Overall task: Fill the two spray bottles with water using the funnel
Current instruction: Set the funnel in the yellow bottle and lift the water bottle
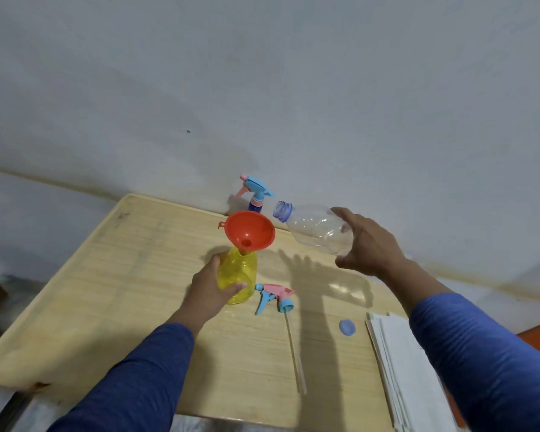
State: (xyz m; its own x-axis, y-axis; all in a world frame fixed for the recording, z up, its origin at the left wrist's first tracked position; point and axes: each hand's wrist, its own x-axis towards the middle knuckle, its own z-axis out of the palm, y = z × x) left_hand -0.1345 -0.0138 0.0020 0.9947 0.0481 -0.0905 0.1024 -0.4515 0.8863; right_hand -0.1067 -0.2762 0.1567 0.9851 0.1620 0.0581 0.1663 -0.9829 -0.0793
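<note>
My left hand [211, 286] wraps yellow spray bottle [239, 275], thumb across front, bottle upright on wooden table [113, 275]. Red funnel [249, 230] sits in its neck, tilted slightly. My right hand [367, 243] grips base of clear plastic bottle [317, 229], held near-horizontal above table, open mouth pointing at funnel rim, just beside it. Detached spray head [275, 297] with dip tube lies just right of yellow bottle. Second spray bottle [255, 194] stands behind funnel, head on. Blue cap [347, 327] near folded cloth [399, 363].
</note>
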